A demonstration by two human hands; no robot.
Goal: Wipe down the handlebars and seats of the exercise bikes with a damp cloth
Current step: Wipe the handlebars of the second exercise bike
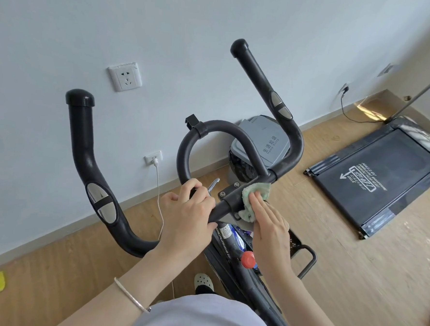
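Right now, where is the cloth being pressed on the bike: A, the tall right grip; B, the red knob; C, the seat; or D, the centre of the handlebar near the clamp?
D: the right hand presses the green cloth flat against the handlebar centre beside the bolted clamp.

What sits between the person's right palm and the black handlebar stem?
In the head view, a crumpled green cloth lies between the right hand and the black handlebar stem.

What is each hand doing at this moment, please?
Left hand: closed around the handlebar crossbar.
Right hand: open, fingers flat, pressing the green cloth against the bar's centre clamp.
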